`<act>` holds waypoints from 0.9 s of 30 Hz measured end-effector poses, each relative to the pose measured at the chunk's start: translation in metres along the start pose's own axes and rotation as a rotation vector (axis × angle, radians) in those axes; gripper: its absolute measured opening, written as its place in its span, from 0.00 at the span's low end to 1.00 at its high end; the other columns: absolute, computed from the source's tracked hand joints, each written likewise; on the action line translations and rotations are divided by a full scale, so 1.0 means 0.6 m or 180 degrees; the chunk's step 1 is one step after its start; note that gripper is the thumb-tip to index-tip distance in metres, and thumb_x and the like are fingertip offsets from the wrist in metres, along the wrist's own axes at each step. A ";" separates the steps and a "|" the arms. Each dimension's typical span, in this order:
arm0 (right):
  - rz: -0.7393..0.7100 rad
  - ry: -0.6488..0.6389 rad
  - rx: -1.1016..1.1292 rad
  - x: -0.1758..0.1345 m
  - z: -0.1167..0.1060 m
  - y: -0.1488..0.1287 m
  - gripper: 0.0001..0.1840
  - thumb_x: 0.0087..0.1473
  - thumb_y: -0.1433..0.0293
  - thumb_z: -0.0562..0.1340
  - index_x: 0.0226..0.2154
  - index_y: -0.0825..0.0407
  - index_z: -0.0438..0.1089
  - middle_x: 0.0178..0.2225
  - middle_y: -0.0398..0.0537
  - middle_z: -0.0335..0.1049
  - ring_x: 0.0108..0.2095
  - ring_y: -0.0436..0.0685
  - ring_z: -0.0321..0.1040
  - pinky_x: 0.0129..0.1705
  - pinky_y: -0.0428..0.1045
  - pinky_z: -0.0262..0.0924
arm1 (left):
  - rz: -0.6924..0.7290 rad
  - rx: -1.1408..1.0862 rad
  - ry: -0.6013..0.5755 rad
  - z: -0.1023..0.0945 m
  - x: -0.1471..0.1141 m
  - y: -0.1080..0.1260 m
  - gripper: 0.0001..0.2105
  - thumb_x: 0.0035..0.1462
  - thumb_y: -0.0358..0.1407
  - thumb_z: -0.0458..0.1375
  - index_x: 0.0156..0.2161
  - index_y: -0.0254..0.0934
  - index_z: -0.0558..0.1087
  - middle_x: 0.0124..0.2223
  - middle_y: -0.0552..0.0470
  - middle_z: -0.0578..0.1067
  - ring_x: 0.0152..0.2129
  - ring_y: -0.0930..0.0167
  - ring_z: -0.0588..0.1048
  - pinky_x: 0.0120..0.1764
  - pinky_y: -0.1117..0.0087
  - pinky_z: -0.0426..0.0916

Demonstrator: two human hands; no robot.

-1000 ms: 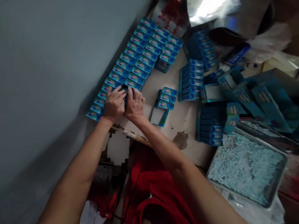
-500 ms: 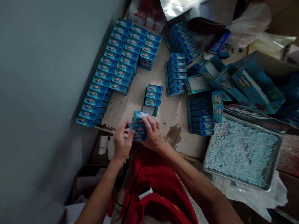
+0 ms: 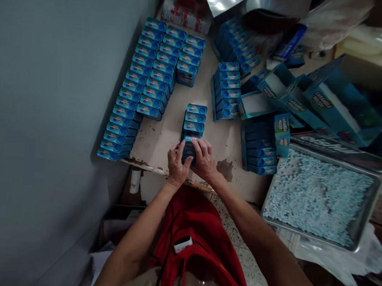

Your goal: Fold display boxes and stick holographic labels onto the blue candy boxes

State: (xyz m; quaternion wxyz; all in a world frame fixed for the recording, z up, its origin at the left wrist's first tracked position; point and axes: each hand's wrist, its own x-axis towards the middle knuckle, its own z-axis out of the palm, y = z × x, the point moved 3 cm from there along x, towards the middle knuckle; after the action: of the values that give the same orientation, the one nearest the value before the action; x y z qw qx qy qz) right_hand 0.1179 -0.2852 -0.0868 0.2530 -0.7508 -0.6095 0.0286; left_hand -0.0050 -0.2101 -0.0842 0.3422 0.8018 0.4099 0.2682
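Observation:
Close to the table's front edge, my left hand (image 3: 177, 164) and my right hand (image 3: 204, 160) close around a few small blue candy boxes (image 3: 189, 148) from both sides. My fingers partly cover these boxes. Directly behind them, three matching candy boxes (image 3: 195, 117) stand in a row. The held boxes now line up with that row, in the place where an open display box showed earlier; its walls are mostly hidden now.
Long rows of blue candy boxes (image 3: 133, 87) stand along the wall at left. Filled display boxes (image 3: 227, 91) and empty cartons (image 3: 295, 102) crowd the right. A metal tray (image 3: 364, 214) of pale blue candies sits at the right edge.
Both hands have moved forward, carrying the held candy boxes from the table edge to the row behind. My left hand has closed in on the boxes' side. The view has shifted slightly.

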 end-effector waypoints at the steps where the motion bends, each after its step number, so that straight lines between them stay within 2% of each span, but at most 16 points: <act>1: 0.0029 -0.0108 -0.0050 0.009 -0.007 -0.004 0.38 0.66 0.61 0.58 0.72 0.56 0.53 0.65 0.66 0.62 0.69 0.71 0.55 0.70 0.69 0.55 | -0.0110 0.0002 0.0074 0.006 0.015 0.000 0.32 0.70 0.60 0.48 0.63 0.35 0.70 0.59 0.34 0.73 0.58 0.58 0.71 0.63 0.54 0.65; 3: 0.0112 -0.0280 -0.0233 0.025 -0.019 -0.009 0.40 0.64 0.60 0.61 0.73 0.55 0.52 0.68 0.66 0.59 0.72 0.74 0.49 0.72 0.72 0.48 | -0.0382 -0.0015 0.0182 0.018 0.047 -0.002 0.30 0.69 0.60 0.48 0.56 0.37 0.73 0.52 0.37 0.76 0.52 0.60 0.74 0.59 0.56 0.67; 5: 0.0226 -0.0432 -0.0417 0.038 -0.028 -0.008 0.45 0.61 0.58 0.63 0.74 0.55 0.50 0.73 0.68 0.51 0.75 0.78 0.40 0.73 0.76 0.39 | -0.0618 -0.0059 0.0208 0.031 0.073 -0.007 0.25 0.70 0.59 0.50 0.50 0.38 0.73 0.48 0.40 0.76 0.47 0.61 0.74 0.56 0.59 0.69; 8: 0.0284 -0.0783 -0.0469 0.056 -0.029 0.005 0.50 0.62 0.57 0.62 0.76 0.58 0.43 0.77 0.69 0.38 0.77 0.76 0.31 0.74 0.76 0.31 | -0.0917 -0.0086 0.0241 0.047 0.099 -0.016 0.21 0.70 0.54 0.53 0.51 0.37 0.71 0.51 0.39 0.75 0.50 0.61 0.73 0.57 0.59 0.67; 10: 0.0280 -0.0983 -0.0383 0.069 -0.021 0.017 0.52 0.61 0.56 0.62 0.77 0.58 0.40 0.78 0.67 0.33 0.78 0.74 0.27 0.74 0.75 0.27 | -0.1076 -0.0048 0.0301 0.055 0.112 -0.020 0.21 0.70 0.51 0.54 0.55 0.36 0.68 0.54 0.36 0.73 0.53 0.59 0.72 0.59 0.57 0.66; 12: 0.0325 -0.1080 -0.0254 0.080 -0.008 0.029 0.53 0.61 0.54 0.62 0.77 0.56 0.40 0.78 0.65 0.31 0.78 0.73 0.24 0.74 0.75 0.24 | -0.1152 -0.0025 0.0312 0.063 0.123 -0.020 0.20 0.71 0.49 0.54 0.57 0.35 0.66 0.56 0.34 0.73 0.55 0.58 0.72 0.60 0.56 0.65; 15: 0.0494 -0.1216 -0.0002 0.089 0.012 0.042 0.53 0.59 0.52 0.66 0.76 0.53 0.45 0.78 0.65 0.32 0.78 0.74 0.24 0.74 0.76 0.23 | -0.1319 -0.0112 0.0226 0.071 0.131 -0.022 0.19 0.71 0.47 0.54 0.57 0.34 0.67 0.56 0.33 0.74 0.56 0.58 0.73 0.61 0.56 0.65; 18: 0.0611 -0.1345 0.0528 0.080 0.010 0.050 0.60 0.50 0.48 0.72 0.75 0.52 0.49 0.78 0.66 0.32 0.78 0.77 0.27 0.74 0.77 0.26 | -0.1688 -0.0364 0.0048 0.062 0.130 -0.038 0.23 0.69 0.50 0.56 0.58 0.35 0.67 0.55 0.34 0.75 0.56 0.58 0.74 0.61 0.56 0.66; 20: 0.0749 -0.1140 0.1134 0.067 -0.010 0.061 0.60 0.50 0.45 0.72 0.75 0.50 0.50 0.78 0.63 0.35 0.78 0.75 0.31 0.75 0.74 0.33 | -0.1762 -0.0652 -0.0149 0.047 0.133 -0.051 0.28 0.67 0.56 0.57 0.58 0.36 0.69 0.57 0.35 0.75 0.57 0.57 0.74 0.62 0.56 0.66; 23: 0.1562 -0.0332 0.2108 0.051 -0.037 0.095 0.45 0.62 0.43 0.60 0.73 0.45 0.53 0.76 0.57 0.48 0.76 0.67 0.45 0.75 0.68 0.44 | -0.1580 -0.1174 -0.0363 0.025 0.156 -0.069 0.36 0.64 0.65 0.53 0.62 0.37 0.68 0.63 0.35 0.74 0.61 0.57 0.72 0.64 0.57 0.64; 25: 0.2132 0.0190 0.2660 0.056 -0.025 0.116 0.41 0.67 0.44 0.51 0.74 0.44 0.51 0.74 0.55 0.52 0.74 0.63 0.50 0.75 0.65 0.46 | -0.1479 -0.1526 -0.0528 0.024 0.179 -0.076 0.40 0.62 0.67 0.53 0.67 0.39 0.65 0.67 0.37 0.70 0.65 0.57 0.69 0.67 0.57 0.62; 27: 0.2246 0.0340 0.3043 0.080 0.011 0.121 0.42 0.69 0.43 0.43 0.76 0.45 0.42 0.77 0.52 0.44 0.77 0.59 0.43 0.76 0.63 0.42 | -0.1472 -0.1859 -0.0741 0.035 0.200 -0.077 0.43 0.61 0.67 0.55 0.70 0.40 0.61 0.71 0.38 0.67 0.68 0.57 0.66 0.69 0.56 0.60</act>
State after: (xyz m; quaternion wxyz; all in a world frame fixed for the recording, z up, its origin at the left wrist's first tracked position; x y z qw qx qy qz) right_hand 0.1932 -0.2478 -0.1102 0.5685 -0.7112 -0.2292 0.3444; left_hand 0.0506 -0.0963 -0.1148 0.6518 0.5821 0.4446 0.1966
